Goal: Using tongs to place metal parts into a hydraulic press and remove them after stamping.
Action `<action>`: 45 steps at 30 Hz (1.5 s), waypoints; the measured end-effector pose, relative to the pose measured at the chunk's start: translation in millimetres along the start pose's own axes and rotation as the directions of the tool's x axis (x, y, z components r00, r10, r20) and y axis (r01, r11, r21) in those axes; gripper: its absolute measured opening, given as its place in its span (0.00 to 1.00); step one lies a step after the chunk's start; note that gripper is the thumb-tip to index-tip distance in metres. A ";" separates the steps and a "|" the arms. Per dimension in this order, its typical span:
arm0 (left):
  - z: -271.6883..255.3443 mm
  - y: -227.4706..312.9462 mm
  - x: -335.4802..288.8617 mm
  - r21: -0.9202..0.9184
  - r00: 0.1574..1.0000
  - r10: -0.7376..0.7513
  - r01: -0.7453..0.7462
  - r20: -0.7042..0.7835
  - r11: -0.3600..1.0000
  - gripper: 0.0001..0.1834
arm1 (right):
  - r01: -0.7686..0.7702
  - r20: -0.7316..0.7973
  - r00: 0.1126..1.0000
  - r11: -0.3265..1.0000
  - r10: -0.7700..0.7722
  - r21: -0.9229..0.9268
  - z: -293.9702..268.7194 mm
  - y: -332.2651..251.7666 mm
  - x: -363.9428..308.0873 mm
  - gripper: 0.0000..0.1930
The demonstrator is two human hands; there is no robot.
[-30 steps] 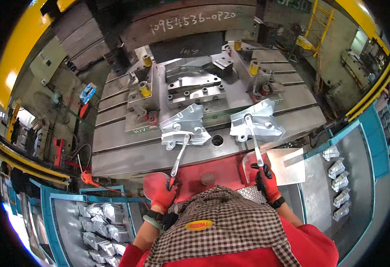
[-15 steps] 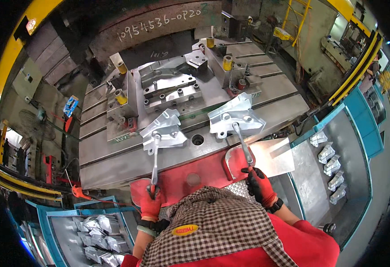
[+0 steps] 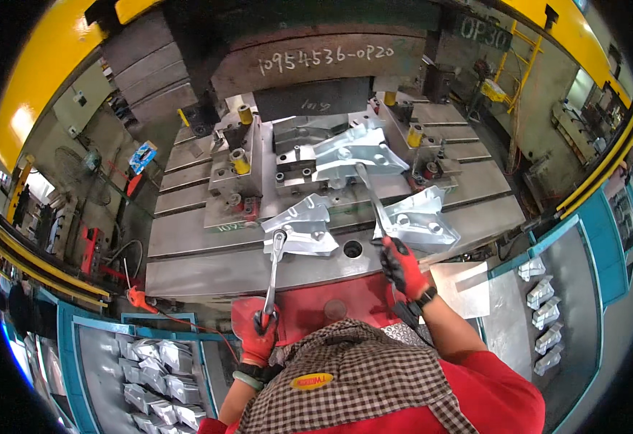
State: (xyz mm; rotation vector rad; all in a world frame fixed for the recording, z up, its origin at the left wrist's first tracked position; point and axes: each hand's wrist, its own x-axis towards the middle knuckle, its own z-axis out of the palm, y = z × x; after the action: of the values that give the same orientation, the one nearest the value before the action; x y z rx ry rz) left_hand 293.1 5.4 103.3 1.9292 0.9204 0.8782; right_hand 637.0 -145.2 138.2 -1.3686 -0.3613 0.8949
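Observation:
My left hand (image 3: 258,334), in a red and black glove, is closed round a long-handled metal tool (image 3: 272,278). Its round end overlaps a silver stamped metal part (image 3: 305,230) at the bed's front edge. My right hand (image 3: 403,266), gloved alike, grips a second long metal tool (image 3: 375,202). That tool's far end meets another stamped part (image 3: 374,153), which lies tilted over the front of the lower die (image 3: 296,168); whether it rests there I cannot tell. Beside my right hand, a further stamped part (image 3: 423,220) sits on the bed's front right.
The press's upper block (image 3: 323,61) hangs above the slotted bed (image 3: 186,246). Die blocks with yellow-topped posts (image 3: 240,160) flank the middle. Blue-edged bins with silver parts stand at lower left (image 3: 74,354) and right (image 3: 592,289). A red panel (image 3: 316,298) fronts the bed.
My right hand has reached forward with its tool, and a stamped part has moved from the front right to the die. Another part shows where it lay. The whole view has shifted.

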 end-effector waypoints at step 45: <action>-45.6 -15.8 -50.8 0.552 0.849 -0.181 -0.148 0.497 0.821 0.19 | 0.342 0.336 0.917 -0.011 -0.214 -0.940 -68.6 54.7 -151.9 0.18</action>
State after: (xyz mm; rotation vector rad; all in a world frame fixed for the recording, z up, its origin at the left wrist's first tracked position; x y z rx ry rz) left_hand 226.1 -14.1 97.2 2.4884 0.9100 -0.0129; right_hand 570.1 -305.4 112.9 -2.4245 -1.5580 0.1897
